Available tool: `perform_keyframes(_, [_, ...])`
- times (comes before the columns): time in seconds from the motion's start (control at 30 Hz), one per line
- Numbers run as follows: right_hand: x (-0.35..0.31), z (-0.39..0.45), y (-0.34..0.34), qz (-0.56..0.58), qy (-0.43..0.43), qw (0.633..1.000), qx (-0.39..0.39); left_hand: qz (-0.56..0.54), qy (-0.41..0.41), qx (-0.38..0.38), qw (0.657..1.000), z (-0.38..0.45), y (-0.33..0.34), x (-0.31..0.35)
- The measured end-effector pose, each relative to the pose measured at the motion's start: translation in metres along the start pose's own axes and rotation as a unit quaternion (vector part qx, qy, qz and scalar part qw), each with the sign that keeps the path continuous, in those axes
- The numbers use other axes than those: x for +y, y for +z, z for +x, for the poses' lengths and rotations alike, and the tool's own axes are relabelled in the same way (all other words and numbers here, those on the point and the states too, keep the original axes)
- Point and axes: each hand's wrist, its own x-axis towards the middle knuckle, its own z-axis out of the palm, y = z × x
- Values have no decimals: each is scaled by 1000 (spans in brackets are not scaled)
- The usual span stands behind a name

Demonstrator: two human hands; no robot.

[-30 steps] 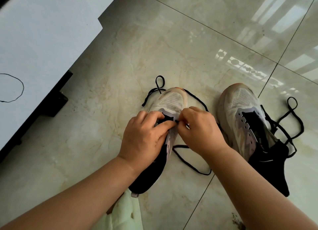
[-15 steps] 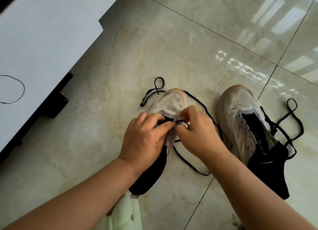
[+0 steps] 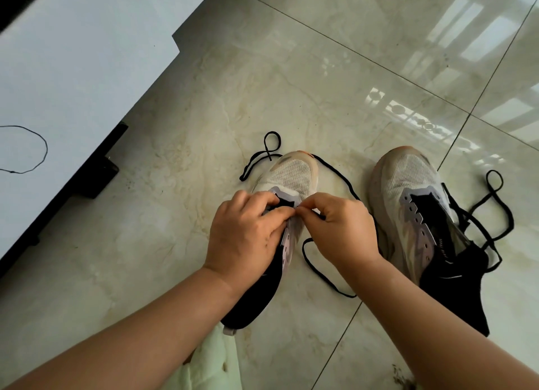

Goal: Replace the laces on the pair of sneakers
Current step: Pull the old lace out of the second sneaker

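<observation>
Two white-mesh sneakers with grey eyelet strips and black heels stand on the floor. My left hand point(image 3: 248, 235) grips the left sneaker point(image 3: 291, 176) at its front eyelets. My right hand point(image 3: 341, 229) pinches the black lace point(image 3: 320, 273) at the same eyelet area, fingertips touching the left hand's. The lace runs round the toe and loops on the floor at both sides. The right sneaker point(image 3: 414, 197) stands untouched, tongue open, with a second black lace point(image 3: 495, 211) lying loose beside it.
A white cabinet point(image 3: 87, 68) with a dark base fills the left side; a thin black thread loop point(image 3: 35, 147) lies on its top. Glossy marble floor tiles point(image 3: 320, 68) stretch beyond the shoes. Pale green fabric point(image 3: 213, 363) shows at the bottom.
My right hand has shifted slightly at the eyelets, drawing the lace; the loop on the floor beside it has changed shape. My left hand stays on the sneaker.
</observation>
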Motion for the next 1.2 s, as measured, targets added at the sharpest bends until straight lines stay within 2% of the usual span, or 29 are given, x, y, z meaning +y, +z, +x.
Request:
perform_keyframes(0.1, [-2,-7,2,55,39,997,45,4,-4,3,1000,1,-1,1])
perform_keyframes(0.2, [1,-15,0,207,130,962,123,1,-16,9,1000,1,-1,1])
perform_keyframes(0.27, [6,-16,-5,231,168,946,154,-6,-23,9,1000,3,-2,1])
perform_keyframes(0.33, [13,-12,-9,167,178,961,131,-13,-29,9,999,5,-3,2])
perform_keyframes(0.4, [21,-6,-10,66,172,980,74,-20,-28,2,999,6,-3,3])
perform_keyframes(0.5, [25,3,-6,-28,160,987,20,-26,-23,-3,999,6,-2,2])
perform_keyframes(0.63, [26,10,2,-80,203,976,17,-39,-22,3,999,4,-1,3])
perform_keyframes(0.77, [32,12,9,-57,258,964,-5,-76,-85,-7,993,4,-2,6])
perform_keyframes(0.83, [33,10,9,1,241,971,2,-97,-104,-13,990,5,-3,6])
perform_keyframes(0.9, [25,3,3,92,201,974,51,-121,-101,-24,987,8,-5,8])
perform_keyframes(0.97, [8,-5,-7,153,146,972,104,-144,-78,-34,986,13,-8,14])
perform_keyframes(1.03, [-12,-13,-23,199,93,967,125,-198,-32,-56,978,22,-11,25])
perform_keyframes(1.13, [-37,-20,-49,233,43,967,89,-288,26,-112,951,38,-15,39])
perform_keyframes(1.2, [-47,-22,-70,266,21,963,42,-391,-5,-152,908,46,-22,48])
